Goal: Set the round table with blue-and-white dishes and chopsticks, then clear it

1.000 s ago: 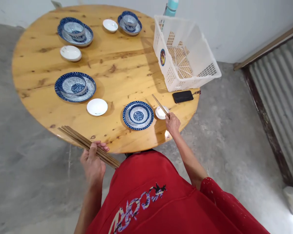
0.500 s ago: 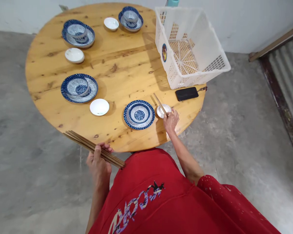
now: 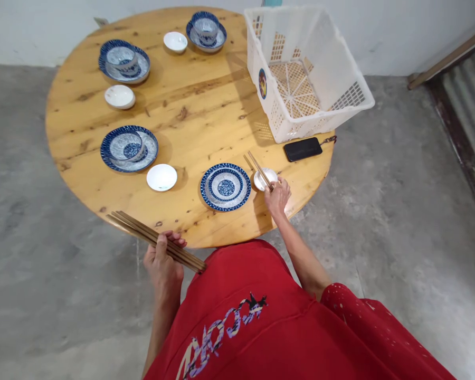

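My left hand (image 3: 163,262) is closed round a bundle of several brown chopsticks (image 3: 142,234), held level just off the near edge of the round wooden table (image 3: 198,100). My right hand (image 3: 277,196) is closed on a pair of chopsticks (image 3: 259,169) whose tips lie across a small white dish (image 3: 264,178). That dish sits right of a blue patterned plate (image 3: 225,186) near the table's front edge.
A white plastic basket (image 3: 301,68) stands at the table's right, with a black phone (image 3: 303,149) in front of it. Three more blue plates with bowls (image 3: 129,148) (image 3: 124,59) (image 3: 206,29) and small white dishes (image 3: 161,177) (image 3: 119,96) (image 3: 175,41) ring the table. Bare concrete floor surrounds it.
My right hand has lowered its pair of chopsticks onto the small white dish. The left hand keeps its bundle; the view shifted slightly.
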Motion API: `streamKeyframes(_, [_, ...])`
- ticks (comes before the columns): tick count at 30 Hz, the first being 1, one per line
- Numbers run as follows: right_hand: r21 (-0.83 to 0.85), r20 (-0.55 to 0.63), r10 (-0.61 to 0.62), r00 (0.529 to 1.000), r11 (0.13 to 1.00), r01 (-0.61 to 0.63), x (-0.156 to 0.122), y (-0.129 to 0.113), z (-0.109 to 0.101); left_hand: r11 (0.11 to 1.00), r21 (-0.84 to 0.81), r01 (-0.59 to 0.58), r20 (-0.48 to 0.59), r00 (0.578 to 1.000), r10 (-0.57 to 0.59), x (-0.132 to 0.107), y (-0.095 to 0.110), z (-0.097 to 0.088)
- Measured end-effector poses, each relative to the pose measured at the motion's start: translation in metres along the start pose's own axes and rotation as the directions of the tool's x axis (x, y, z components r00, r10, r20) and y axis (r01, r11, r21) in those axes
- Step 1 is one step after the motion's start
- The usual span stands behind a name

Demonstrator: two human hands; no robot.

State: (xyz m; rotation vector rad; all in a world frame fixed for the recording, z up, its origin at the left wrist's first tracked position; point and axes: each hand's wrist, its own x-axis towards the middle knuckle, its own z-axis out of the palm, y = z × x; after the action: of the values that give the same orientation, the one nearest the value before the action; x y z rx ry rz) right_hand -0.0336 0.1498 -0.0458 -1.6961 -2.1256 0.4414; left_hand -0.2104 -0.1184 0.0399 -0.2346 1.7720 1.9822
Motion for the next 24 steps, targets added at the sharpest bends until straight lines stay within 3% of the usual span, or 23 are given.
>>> streamKeyframes(5, [0.005,-0.064,0.011,0.998,1.0,-0.01,0.01,0.001,-0.013,1.0,-0.003,0.0,-0.014,1.0,0.0,0.0,0.001,-0.002])
streamKeyframes(10, [0.061,-0.079,0.088,0.993,0.995,-0.083,0.023,0.02,-0.037,1.0,0.024,-0.018,-0.028,0.999,0.018,-0.002,-0.001,-0.006])
streamKeyframes(17, [0.034,0.216,0.105,0.971,0.993,-0.115,-0.001,0.044,-0.059,1.0,0.006,-0.031,-0.031,0.999,0.031,-0.001,-0.007,-0.009])
streamKeyframes(20, [0.071,0.312,0.095,0.945,0.99,-0.123,-0.012,0.047,-0.054,0.999,0.02,-0.038,-0.01,0.999,0.038,-0.001,-0.008,-0.004])
streamKeyframes(24, [0.252,0.375,0.102,0.922,0.945,-0.207,-0.018,0.05,-0.039,0.999,0.041,-0.026,0.0,1.0,0.026,-0.002,-0.006,0.003])
